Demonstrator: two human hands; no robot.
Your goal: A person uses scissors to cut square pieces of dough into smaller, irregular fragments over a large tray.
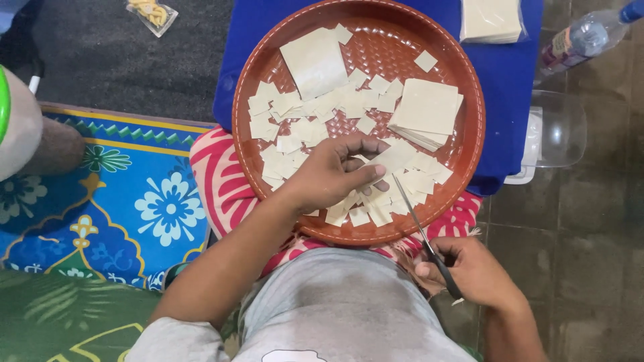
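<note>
At the far left one patterned mat [134, 201] in blue, yellow and green covered the floor, woven-looking and flat. Above it lay one small clear packet [151, 13] of yellow pieces on dark ground. One round brown tray [469, 87], its base finely dimpled, rested on a blue surface [510, 74] and the person's pink-striped lap. In it lay two larger pale sheets or stacks: one square sheet [314, 62] near the top left and one neat stack of squares [426, 107] at the right. Around them were dozens of small cut squares [295, 110], thin, matte and cream-coloured, too many and too overlapped to count. The left hand [332, 175] lay in the tray, fingers curled and pinching one pale sheet [396, 155]. One pair of slim metal scissors [419, 231] pointed at that sheet, blades nearly together, the right hand [473, 271] closed around the dark handles. One more pale stack [491, 19] sat at the top, and one clear plastic bottle [587, 37] lay at the far right.
</note>
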